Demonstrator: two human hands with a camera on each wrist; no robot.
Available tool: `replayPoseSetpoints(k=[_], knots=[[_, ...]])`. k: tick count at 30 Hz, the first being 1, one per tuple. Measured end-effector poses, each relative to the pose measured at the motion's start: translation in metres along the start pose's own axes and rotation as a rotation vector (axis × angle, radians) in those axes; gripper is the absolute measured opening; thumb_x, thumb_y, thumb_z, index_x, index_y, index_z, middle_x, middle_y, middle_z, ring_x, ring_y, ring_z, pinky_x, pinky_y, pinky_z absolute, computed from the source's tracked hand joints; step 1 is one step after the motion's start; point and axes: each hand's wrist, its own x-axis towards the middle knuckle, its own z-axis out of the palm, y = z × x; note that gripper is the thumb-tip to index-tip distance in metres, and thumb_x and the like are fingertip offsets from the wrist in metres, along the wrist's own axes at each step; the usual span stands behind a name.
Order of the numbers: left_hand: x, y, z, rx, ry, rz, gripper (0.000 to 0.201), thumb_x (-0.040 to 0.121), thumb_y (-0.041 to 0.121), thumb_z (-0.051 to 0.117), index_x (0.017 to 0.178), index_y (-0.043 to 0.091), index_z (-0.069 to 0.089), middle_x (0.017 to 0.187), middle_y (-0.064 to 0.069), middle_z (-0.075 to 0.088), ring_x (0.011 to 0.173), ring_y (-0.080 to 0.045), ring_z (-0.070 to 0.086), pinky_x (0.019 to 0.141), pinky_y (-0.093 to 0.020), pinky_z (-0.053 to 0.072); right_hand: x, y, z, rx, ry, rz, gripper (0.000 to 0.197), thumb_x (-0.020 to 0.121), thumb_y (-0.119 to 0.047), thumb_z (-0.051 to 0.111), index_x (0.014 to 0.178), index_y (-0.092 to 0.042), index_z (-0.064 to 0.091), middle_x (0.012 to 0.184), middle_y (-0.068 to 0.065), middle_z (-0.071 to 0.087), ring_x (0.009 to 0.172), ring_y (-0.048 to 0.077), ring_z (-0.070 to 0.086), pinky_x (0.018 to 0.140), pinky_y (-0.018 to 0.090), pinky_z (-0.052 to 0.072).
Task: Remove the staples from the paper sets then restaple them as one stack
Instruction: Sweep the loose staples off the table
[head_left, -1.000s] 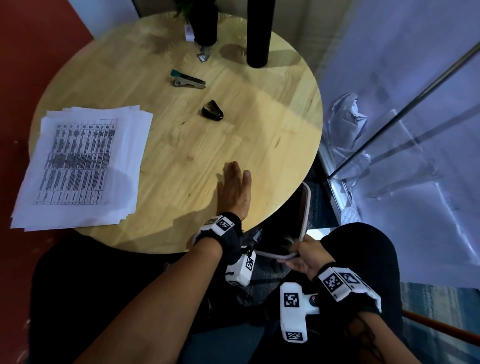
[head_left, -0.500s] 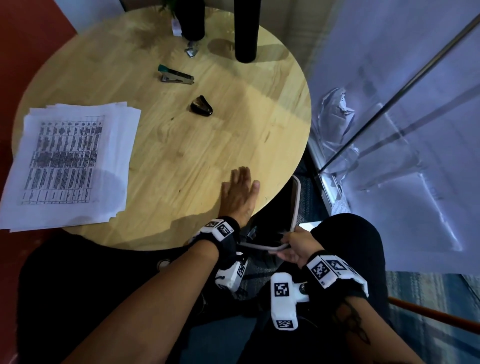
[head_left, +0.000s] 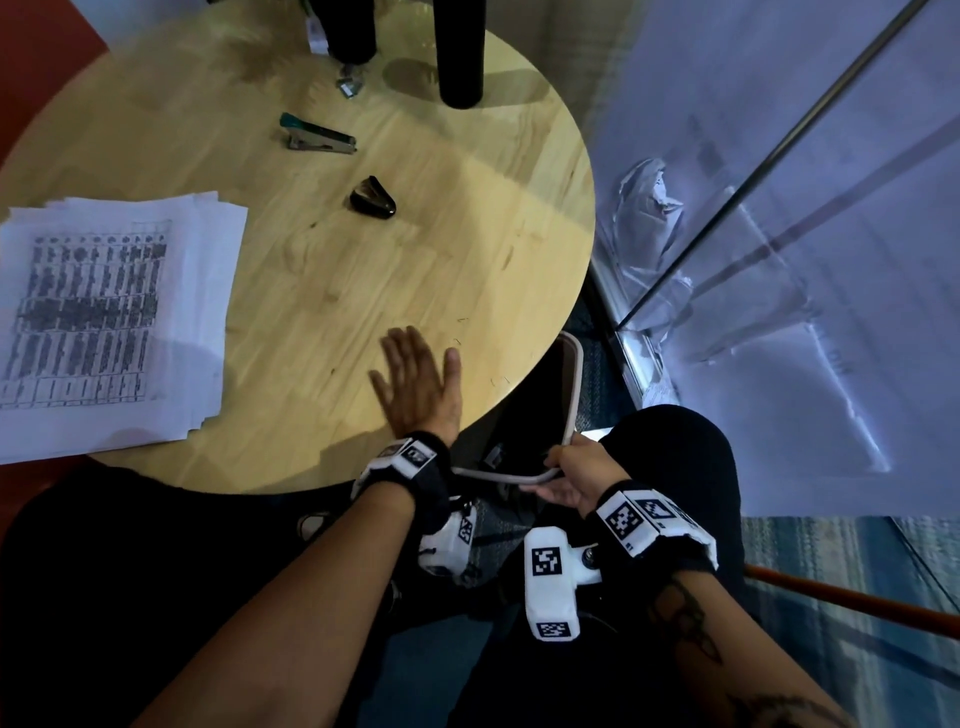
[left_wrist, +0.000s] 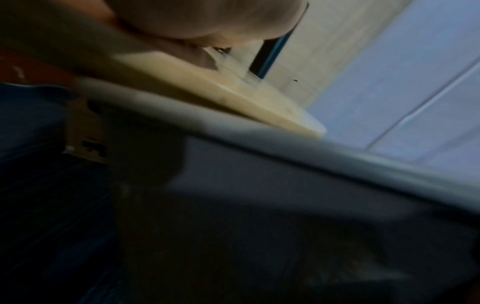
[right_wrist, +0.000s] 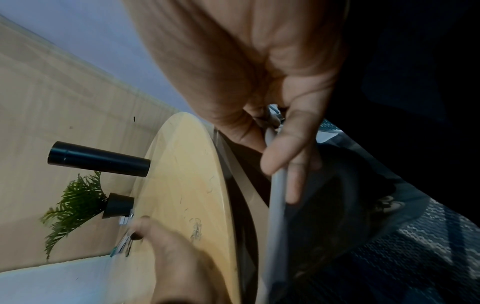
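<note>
While left hand (head_left: 418, 387) lies flat on table (head_left: 363, 291), right wrist view alone shows right fingers (right_wrist: 291, 148) curled round bin rim (right_wrist: 276, 205).

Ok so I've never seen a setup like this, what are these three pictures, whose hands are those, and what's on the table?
No machine here: a person wears cameras on the head and on both wrists. The head view looks down at a round wooden table. The left hand lies flat near its edge, beside loose pulled staples. The right hand grips the grey rim of a bin below the table; the right wrist view shows those fingers close up. The left wrist view is mostly blur. On the table: a paper stack, a stapler, a black staple remover.
</note>
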Motion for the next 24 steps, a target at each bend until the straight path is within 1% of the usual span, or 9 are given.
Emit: replayPoseSetpoints(k=[5,9,12,14,17,19,21,23,24], knots=[[0.007,0.028,0.012,0.152,-0.124,0.274,0.066,0.098,0.050,0.012,0.150,0.014,-0.009,0.160,-0.003,-0.010,0.147,-0.015,-0.012,0.115,-0.045,-0.011,0.000,-0.002,-0.001,0.004,-0.008,0.008,0.022,0.091,0.008,0.030,0.103,-0.009,0.038,0.080,0.019,0.053,0.033,0.021,0.059,0.029,0.016,0.040],[0.005,0.016,0.007,0.308,-0.230,0.528,0.077,0.086,0.056,0.002,0.149,0.015,-0.014,0.160,-0.002,-0.008,0.147,-0.014,-0.010,0.116,-0.038,-0.011,-0.001,-0.008,-0.004,-0.011,-0.026,0.007,0.025,0.092,0.008,0.031,0.108,-0.010,0.037,0.095,0.027,0.053,0.032,0.021,0.058,0.029,0.016,0.041],[-0.003,0.010,0.008,0.231,-0.283,0.601,0.090,0.076,0.068,-0.009,0.149,0.015,-0.012,0.160,-0.003,-0.003,0.147,-0.012,-0.008,0.115,-0.032,-0.011,-0.002,-0.011,-0.006,-0.010,-0.030,0.004,0.029,0.092,0.007,0.032,0.112,-0.013,0.036,0.101,0.029,0.053,0.033,0.022,0.059,0.029,0.016,0.041],[-0.014,0.014,0.016,0.049,-0.313,0.613,0.100,0.072,0.080,-0.013,0.149,0.016,-0.009,0.160,-0.003,0.003,0.146,-0.009,-0.004,0.113,-0.022,-0.014,-0.001,-0.011,-0.006,-0.019,-0.025,-0.005,0.031,0.092,0.006,0.033,0.114,-0.015,0.037,0.095,0.027,0.056,0.034,0.022,0.060,0.029,0.016,0.041],[-0.030,0.027,0.034,-0.397,-0.432,0.545,0.100,0.068,0.089,-0.002,0.147,0.030,-0.008,0.159,0.002,0.010,0.143,-0.005,0.003,0.107,-0.005,-0.012,-0.003,-0.010,-0.008,-0.020,-0.026,0.004,0.018,0.092,0.007,0.034,0.100,-0.009,0.039,0.077,0.024,0.056,0.034,0.022,0.059,0.029,0.016,0.040],[-0.034,0.033,0.034,-0.696,-0.431,0.389,0.086,0.068,0.091,0.012,0.142,0.049,0.004,0.159,0.006,0.013,0.145,-0.009,0.007,0.116,-0.019,-0.004,-0.004,-0.010,-0.010,-0.012,-0.037,0.001,0.018,0.092,0.007,0.033,0.099,-0.008,0.038,0.081,0.025,0.055,0.034,0.023,0.060,0.028,0.017,0.040],[-0.025,0.027,0.017,-0.861,-0.247,0.117,0.078,0.077,0.083,0.024,0.143,0.043,0.027,0.156,0.005,0.027,0.144,-0.013,0.024,0.118,-0.027,0.016,-0.005,-0.010,-0.011,-0.003,-0.043,-0.007,0.024,0.092,0.007,0.033,0.107,-0.010,0.036,0.084,0.023,0.053,0.035,0.023,0.060,0.029,0.016,0.040],[-0.013,0.010,-0.009,-0.878,0.001,-0.071,0.065,0.093,0.063,0.024,0.145,0.025,0.034,0.151,0.003,0.035,0.139,-0.011,0.033,0.105,-0.012,0.025,-0.005,-0.010,-0.011,-0.002,-0.044,-0.008,0.021,0.093,0.007,0.033,0.107,-0.009,0.034,0.080,0.020,0.050,0.034,0.023,0.060,0.028,0.016,0.039],[-0.007,-0.003,-0.022,-0.874,0.107,-0.061,0.059,0.098,0.053,0.021,0.147,0.021,0.030,0.151,0.003,0.034,0.139,-0.009,0.032,0.099,-0.004,0.023,-0.006,-0.010,-0.011,-0.004,-0.044,-0.006,0.021,0.093,0.006,0.033,0.106,-0.010,0.033,0.079,0.019,0.049,0.034,0.022,0.059,0.028,0.016,0.039]])
